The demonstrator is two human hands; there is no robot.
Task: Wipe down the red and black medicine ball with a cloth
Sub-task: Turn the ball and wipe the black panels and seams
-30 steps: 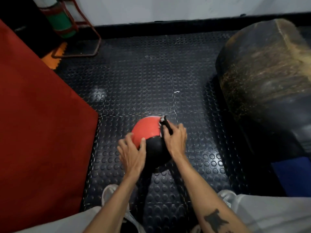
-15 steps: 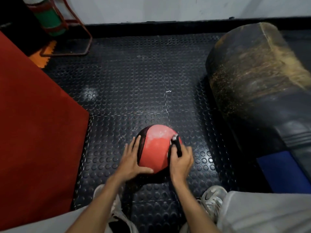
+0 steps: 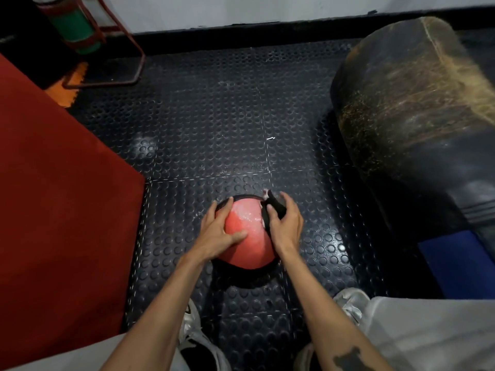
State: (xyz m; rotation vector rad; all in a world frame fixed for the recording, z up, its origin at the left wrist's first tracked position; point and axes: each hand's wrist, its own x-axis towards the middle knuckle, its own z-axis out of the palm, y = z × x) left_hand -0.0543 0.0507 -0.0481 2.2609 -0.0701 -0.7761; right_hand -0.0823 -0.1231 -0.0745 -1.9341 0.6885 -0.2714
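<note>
Between the person's shoes, the fingers of the right hand (image 3: 285, 227) curl round a dark bunched cloth (image 3: 273, 210), pressing it on the right flank of the round red and black rubber medicine ball (image 3: 247, 243). Straight, spread fingers of the left hand (image 3: 218, 231) lie flat against its left side, thumb across the red panel. It sits on the black studded rubber floor mat (image 3: 214, 129), near a red carpet (image 3: 53, 210) and a worn black punching bag (image 3: 417, 124). Judging by its look, it is heavy, firm and shiny-slick, so it is best steadied with a flat palm on each side.
</note>
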